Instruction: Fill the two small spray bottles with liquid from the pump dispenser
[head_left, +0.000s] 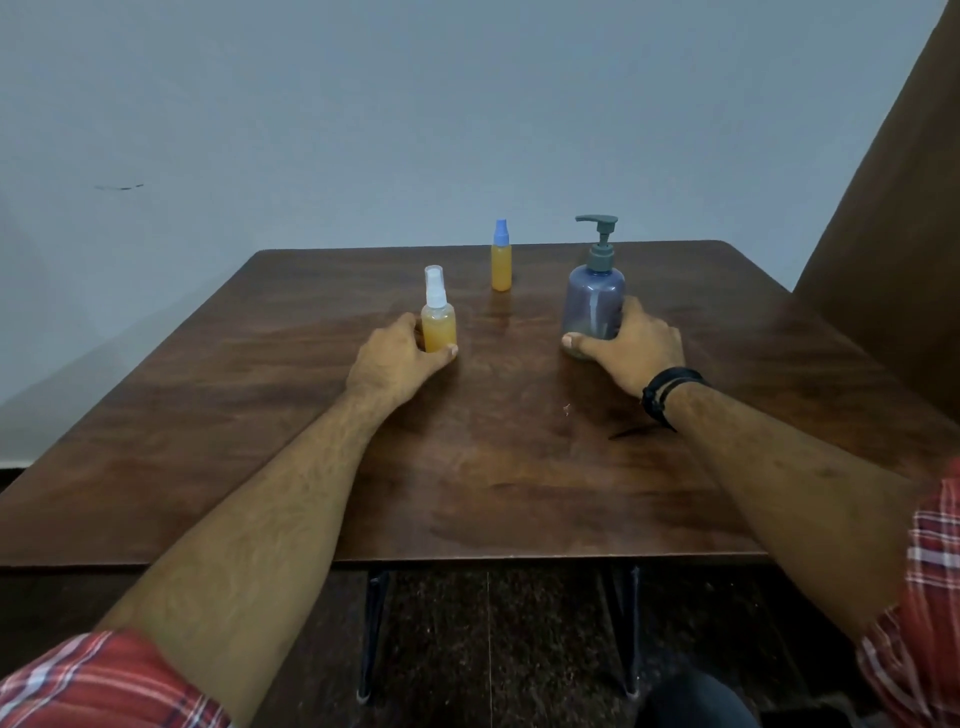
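Red plaid sleeves are framing my bare forearms as they are reaching out over the wooden table. Fingers and thumb of my left hand are curling round the foot of the clear-capped spray bottle, which is standing upright and holding orange liquid. Across from it, my right hand is wrapping the base of the pump dispenser, thumb lying along its near side; a black band is sitting on that wrist. Beyond and between the two, left of the dispenser and well apart from it, the blue-capped spray bottle is standing alone, also orange inside. Behind the dispenser a grey wall is rising, with a brown curtain hanging to its right.
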